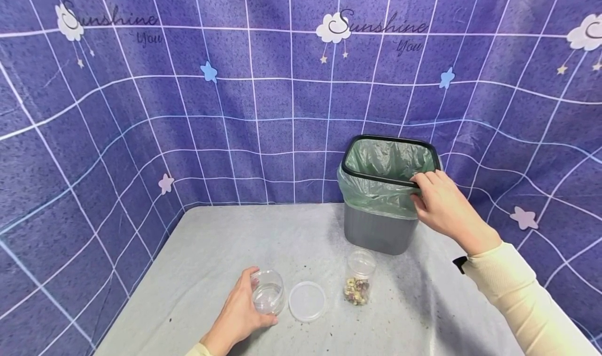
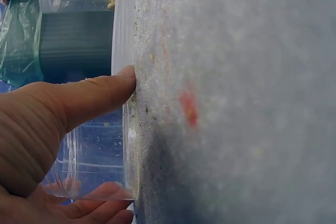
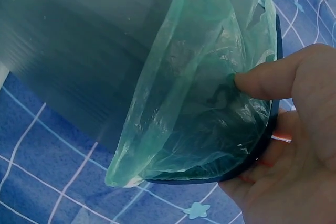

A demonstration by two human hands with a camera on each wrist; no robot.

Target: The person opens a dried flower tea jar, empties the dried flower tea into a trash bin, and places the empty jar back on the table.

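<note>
My left hand (image 1: 241, 303) holds a clear plastic jar (image 1: 269, 294) low on the table, thumb on one side and fingers on the other. In the left wrist view, the thumb tip reaches the jar's base. A round translucent lid (image 1: 307, 301) lies flat just right of this jar. At the back right, my right hand (image 1: 439, 202) grips the black rim of a grey trash bin (image 1: 378, 228) lined with a green plastic bag (image 1: 376, 196). Seen from the right wrist, the thumb (image 3: 265, 80) presses the bag's outside while the fingers curl over the rim.
Between the lid and the bin stands a second clear jar (image 1: 361, 264), with dried yellowish and reddish pieces (image 1: 356, 292) at its bottom. Small dark crumbs dot the grey table cover (image 1: 244, 236). A purple gridded curtain (image 1: 282, 105) hangs behind and along both sides.
</note>
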